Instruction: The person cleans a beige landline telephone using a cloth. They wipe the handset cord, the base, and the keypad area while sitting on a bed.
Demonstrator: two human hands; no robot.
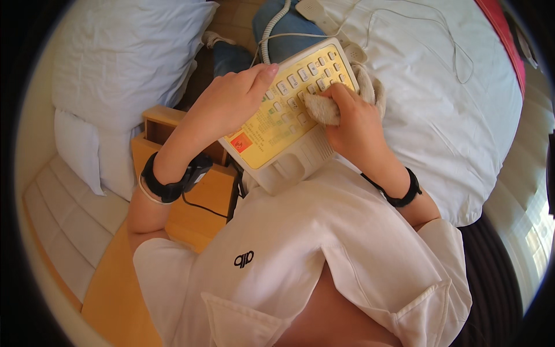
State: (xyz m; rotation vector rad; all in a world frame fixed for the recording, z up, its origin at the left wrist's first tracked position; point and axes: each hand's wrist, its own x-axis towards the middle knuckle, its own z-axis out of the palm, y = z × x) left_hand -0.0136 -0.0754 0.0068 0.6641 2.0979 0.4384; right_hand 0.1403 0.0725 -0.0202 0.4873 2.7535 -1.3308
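Note:
A desk telephone base (269, 139) with a yellow face and rows of keys is held tilted in front of my chest. My left hand (234, 98) grips its left edge, thumb on the upper corner; the other fingers are hidden behind it. In my right hand (359, 124) is a bunched beige cloth (321, 109), pressed against the keys on the right half of the face. More of the cloth sticks out past the telephone's right edge. The off-white handset (312, 10) lies on the bed beyond the telephone, partly covered by it. A coiled cord (269, 32) runs up from behind the base.
A white-sheeted bed (428, 127) fills the right side, with a thin cable (448, 34) looped on it. White pillows (124, 63) are at the upper left. A wooden nightstand (193, 196) stands below my left forearm. Legs in blue jeans (277, 43) show beyond the telephone.

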